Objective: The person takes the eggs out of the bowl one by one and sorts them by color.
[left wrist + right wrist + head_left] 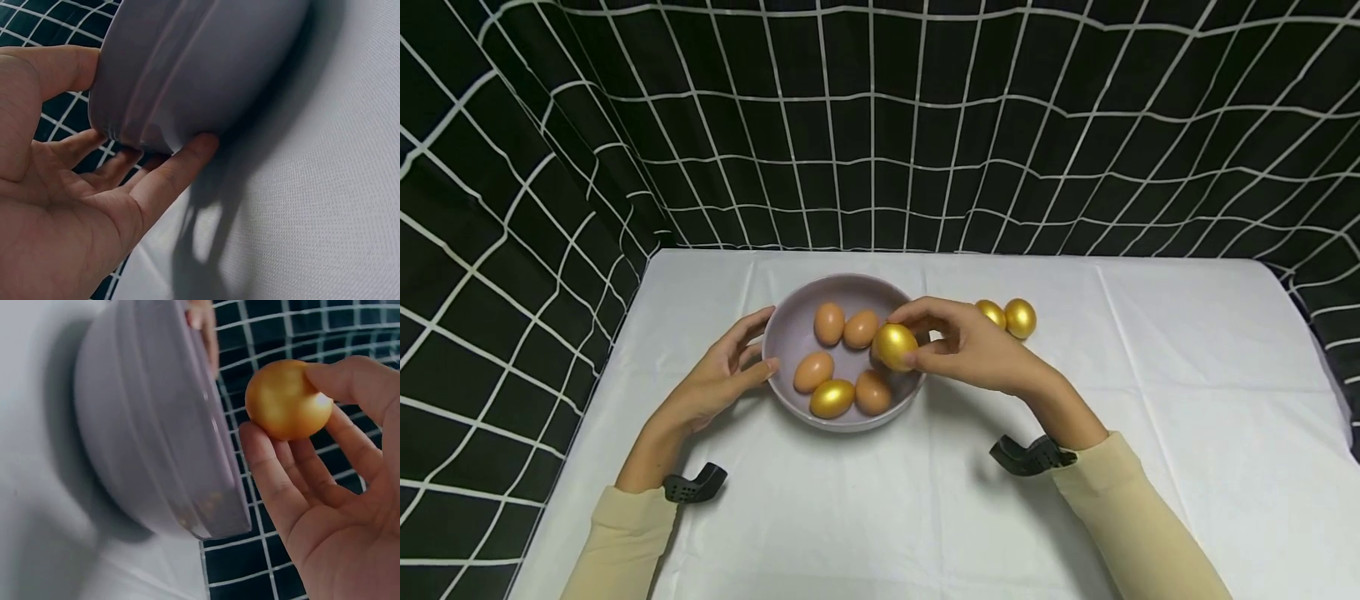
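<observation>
A mauve bowl stands on the white-covered table. Inside lie several brown eggs and one golden egg. My left hand holds the bowl's left side, its thumb at the rim and its fingers against the outer wall, as the left wrist view shows. Between thumb and fingers, my right hand pinches another golden egg over the right part of the bowl. That held egg is above rim level in the right wrist view. It partly covers the contents below it in the head view.
Two more golden eggs lie on the white cloth beyond my right hand, one partly hidden by it. Black fabric with a white grid rises behind the table and along its left side. Each wrist wears a black band mount.
</observation>
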{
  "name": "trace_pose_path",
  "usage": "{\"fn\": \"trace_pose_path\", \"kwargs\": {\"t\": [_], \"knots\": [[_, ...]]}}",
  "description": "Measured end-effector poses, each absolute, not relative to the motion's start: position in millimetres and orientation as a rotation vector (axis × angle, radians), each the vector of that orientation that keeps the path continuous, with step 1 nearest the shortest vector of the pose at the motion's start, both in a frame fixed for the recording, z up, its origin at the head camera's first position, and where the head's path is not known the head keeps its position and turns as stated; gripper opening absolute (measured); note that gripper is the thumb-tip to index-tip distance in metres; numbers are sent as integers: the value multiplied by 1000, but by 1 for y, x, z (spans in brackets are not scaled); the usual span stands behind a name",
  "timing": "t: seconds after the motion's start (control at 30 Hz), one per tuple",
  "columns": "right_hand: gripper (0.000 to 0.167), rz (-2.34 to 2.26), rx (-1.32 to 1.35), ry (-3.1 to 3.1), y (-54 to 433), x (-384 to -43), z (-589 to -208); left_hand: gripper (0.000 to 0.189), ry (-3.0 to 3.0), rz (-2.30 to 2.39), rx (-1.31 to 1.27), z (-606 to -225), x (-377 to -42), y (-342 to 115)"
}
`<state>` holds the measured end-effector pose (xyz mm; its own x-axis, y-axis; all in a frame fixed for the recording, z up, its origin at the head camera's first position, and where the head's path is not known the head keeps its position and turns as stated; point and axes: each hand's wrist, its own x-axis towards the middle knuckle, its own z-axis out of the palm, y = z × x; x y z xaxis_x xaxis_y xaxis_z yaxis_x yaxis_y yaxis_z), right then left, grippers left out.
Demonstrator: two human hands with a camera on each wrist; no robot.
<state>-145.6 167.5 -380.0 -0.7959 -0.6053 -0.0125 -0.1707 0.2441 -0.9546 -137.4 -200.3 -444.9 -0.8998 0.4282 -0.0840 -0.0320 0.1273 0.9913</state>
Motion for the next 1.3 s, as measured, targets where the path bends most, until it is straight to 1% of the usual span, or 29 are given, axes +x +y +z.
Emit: {"fn": "trace_pose_path", "kwargs": {"t": [0.17, 0.5, 0.77, 1.0, 1.3], "knots": [[45, -1703, -625, 2171, 175, -139, -386, 78, 2060, 1831, 377, -446, -137, -201], [44, -1863, -575, 2214, 187, -128, -393, 77, 2068, 1820, 384, -443, -138, -200], [40, -1987, -547, 2289, 209, -134, -389, 78, 2066, 1822, 377, -442, -139, -200], [41, -2111, -417, 2247, 232, -137, -386, 78, 2058, 1829, 375, -446, -138, -200], [42, -1860, -212, 2664, 252, -143, -388, 78, 2065, 1835, 388, -448, -137, -202]]}}
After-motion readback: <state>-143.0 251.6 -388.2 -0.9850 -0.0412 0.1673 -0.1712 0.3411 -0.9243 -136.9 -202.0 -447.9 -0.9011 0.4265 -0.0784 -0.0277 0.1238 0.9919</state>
